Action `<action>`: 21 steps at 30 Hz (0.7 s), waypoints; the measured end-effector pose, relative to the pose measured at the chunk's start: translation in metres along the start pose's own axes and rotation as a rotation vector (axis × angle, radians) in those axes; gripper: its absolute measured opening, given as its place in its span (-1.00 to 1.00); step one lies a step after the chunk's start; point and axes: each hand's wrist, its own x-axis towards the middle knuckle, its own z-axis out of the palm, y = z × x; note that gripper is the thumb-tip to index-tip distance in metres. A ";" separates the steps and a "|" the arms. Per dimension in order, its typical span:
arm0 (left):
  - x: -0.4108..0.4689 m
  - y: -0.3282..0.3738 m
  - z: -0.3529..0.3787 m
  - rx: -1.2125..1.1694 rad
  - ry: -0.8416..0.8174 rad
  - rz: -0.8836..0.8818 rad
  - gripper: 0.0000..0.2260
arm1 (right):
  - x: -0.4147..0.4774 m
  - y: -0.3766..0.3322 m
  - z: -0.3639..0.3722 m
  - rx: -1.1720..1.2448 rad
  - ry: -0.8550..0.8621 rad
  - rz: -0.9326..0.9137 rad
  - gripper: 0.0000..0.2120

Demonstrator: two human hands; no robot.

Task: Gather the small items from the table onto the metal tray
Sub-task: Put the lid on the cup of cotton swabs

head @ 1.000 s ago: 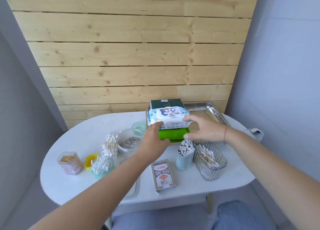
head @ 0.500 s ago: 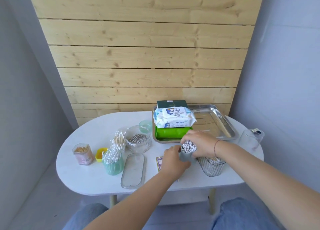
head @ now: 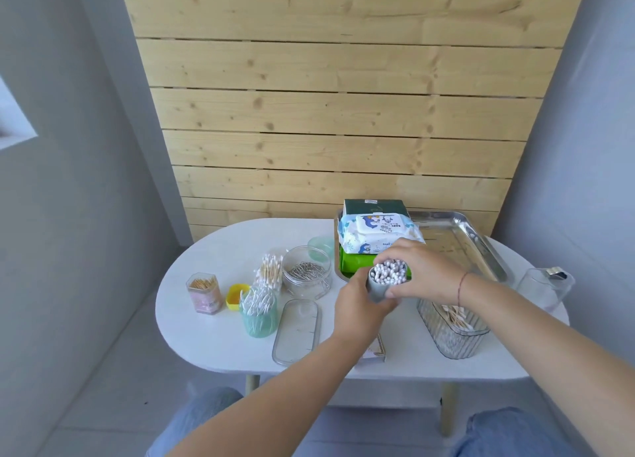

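Most of your gathering is left to do. At the left of the worktop (head: 213, 247) the toothpick jar (head: 204, 292), the yellow lid (head: 236, 295), the green swab cup (head: 258, 311), the clear lid (head: 298, 330) and the jar of paper clips (head: 307, 276) all sit off the tray. In the middle, your left hand (head: 362, 305) wraps the lower wall of the grey swab cup (head: 385, 279) and your right hand (head: 419, 274) closes over its far side, so both hold it, apparently lifted near the tray's front edge. Its long axis stands almost upright, the open mouth and white tips facing up toward you. The ribbed clear box (head: 453, 329) waits below your right wrist. The metal tray (head: 481, 247) carries the wipes pack (head: 378, 235), the green pack (head: 357, 262) under it and a dark box (head: 374, 206) behind; its right half is bare.
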 end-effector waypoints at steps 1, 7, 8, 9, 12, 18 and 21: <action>0.000 0.000 -0.002 0.005 0.003 0.004 -0.73 | 0.001 -0.002 0.000 0.004 0.002 0.001 -0.51; 0.003 -0.004 -0.009 0.021 0.034 -0.003 -0.65 | 0.003 -0.014 0.006 0.039 0.030 0.006 -0.52; 0.003 -0.005 -0.009 0.019 0.034 -0.007 -0.64 | 0.003 -0.014 0.007 0.048 0.033 0.006 -0.52; 0.003 -0.005 -0.009 0.014 0.029 -0.008 -0.65 | 0.003 -0.014 0.008 0.056 0.035 0.011 -0.52; 0.003 -0.006 -0.007 0.005 0.026 0.001 -0.67 | 0.002 -0.013 0.010 0.076 0.033 0.014 -0.51; 0.006 -0.001 -0.001 -0.008 0.048 0.022 -0.71 | -0.002 -0.005 0.007 0.115 0.057 0.020 -0.48; 0.012 0.009 0.005 -0.019 0.033 0.044 -0.70 | -0.005 0.001 -0.003 0.120 0.092 0.030 -0.50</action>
